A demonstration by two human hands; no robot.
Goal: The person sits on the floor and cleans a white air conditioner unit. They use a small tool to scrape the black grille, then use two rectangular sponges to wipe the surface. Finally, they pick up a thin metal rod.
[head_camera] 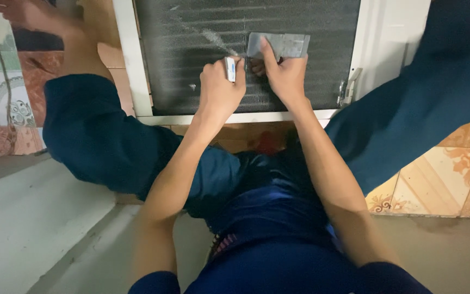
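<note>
I sit on the floor with my legs spread, in front of a white-framed unit (131, 71) whose face is a dark panel of fine metal fins (191, 49). My left hand (220, 81) is shut on a small white and blue tool (230, 69), held against the fins. My right hand (284, 73) pinches a flat grey metal piece (281, 44) lying on the fins, thumb pressed on it. The two hands almost touch in the panel's middle. A pale scuffed streak (211, 38) crosses the fins above my left hand.
A metal latch (348, 90) sits on the unit's right frame. Patterned orange floor tiles (452, 179) lie at the right. A white ledge (23, 218) runs at the lower left. A cable (4, 92) hangs at the far left. My bare foot (33, 15) rests at the upper left.
</note>
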